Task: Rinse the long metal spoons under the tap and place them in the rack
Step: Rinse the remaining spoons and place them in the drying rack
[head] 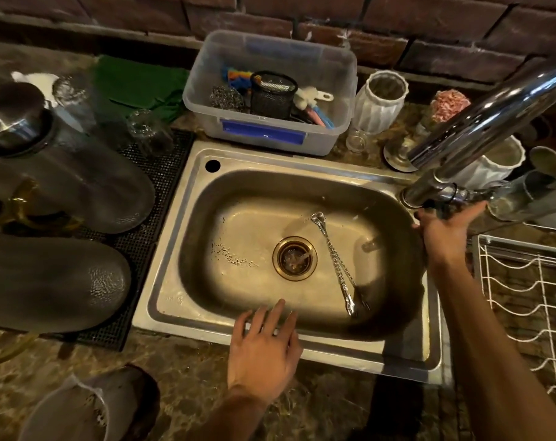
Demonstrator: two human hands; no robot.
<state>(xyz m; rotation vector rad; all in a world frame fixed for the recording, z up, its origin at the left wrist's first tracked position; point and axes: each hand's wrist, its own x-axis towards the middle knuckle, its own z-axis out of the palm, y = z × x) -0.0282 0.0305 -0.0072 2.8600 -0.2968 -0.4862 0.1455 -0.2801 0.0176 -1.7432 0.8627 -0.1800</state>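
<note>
Spoons (338, 262) in sink (187, 198), lengthwise 11 to 5 o'clock; left hand (264, 354) nearer, spread empty; right hand (445, 230) loose at tap (480, 132)

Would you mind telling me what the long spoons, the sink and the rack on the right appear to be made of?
The long spoons look like polished metal, probably steel: silvery, with glinting twisted handles. The sink looks like brushed stainless steel, dull grey with soft reflections. The rack appears to be wire with a white coating, thin, white and matte; what lies under the coating cannot be told.
</note>
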